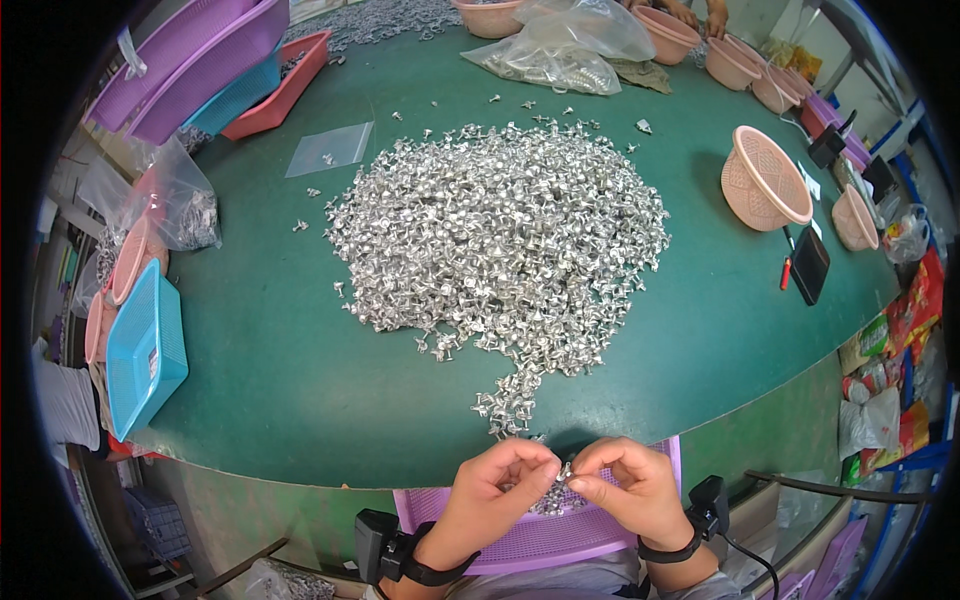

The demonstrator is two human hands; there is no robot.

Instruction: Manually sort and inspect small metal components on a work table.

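A broad heap of small silvery metal parts [490, 230], each with a flat head and a short stem, covers the middle of the green table [270, 380]. A narrow trail of the same parts [508, 400] runs from it to the near edge. Just beyond that edge, my right hand [632, 488] pinches a small metal part [566, 474] between thumb and fingertips. Close beside it, my left hand [500, 490] is closed in a pinch; whatever it holds is hidden. Below both hands sits a purple basket [440, 505] with some metal parts inside.
A blue basket [172, 345] stands at the left edge, with stacked purple baskets [205, 65] at the far left. A clear plastic bag [565, 45] lies at the back. To the right are a peach basket [745, 180] and a black flat object [812, 265]. Another person's hands [700, 15] show at the far right.
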